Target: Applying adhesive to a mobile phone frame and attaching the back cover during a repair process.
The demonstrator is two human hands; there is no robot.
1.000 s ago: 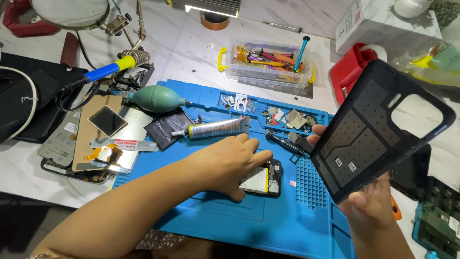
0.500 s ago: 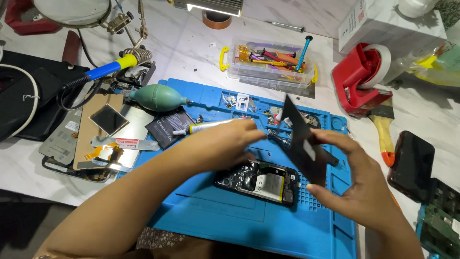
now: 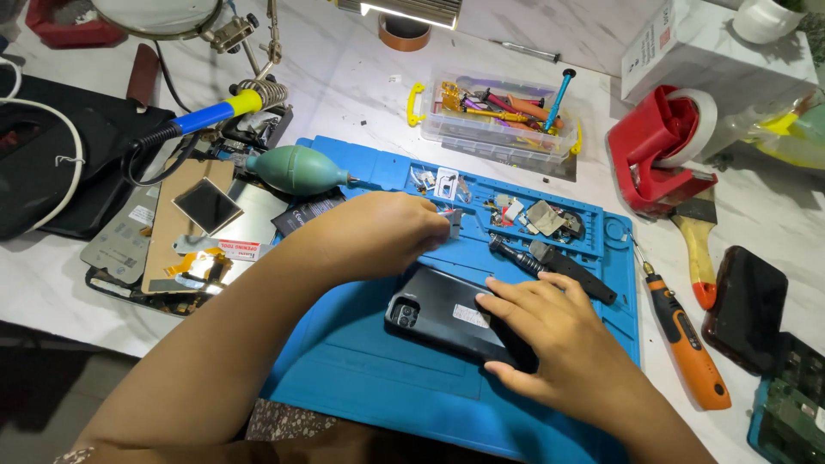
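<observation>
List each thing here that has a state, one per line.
Black phone: back cover on, lying camera-side up on the blue silicone mat.
Right hand: pressing flat on the phone.
Left hand: pinching a small part.
Clear plastic tool box: open.
Orange-handled screwdriver: lying unused.

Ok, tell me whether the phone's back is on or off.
On. The black back cover lies over the phone, camera cutout showing, no internals visible, with the right hand pressing on it.

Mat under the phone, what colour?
Blue: the mat under the black phone, clearest in the head view.
</observation>
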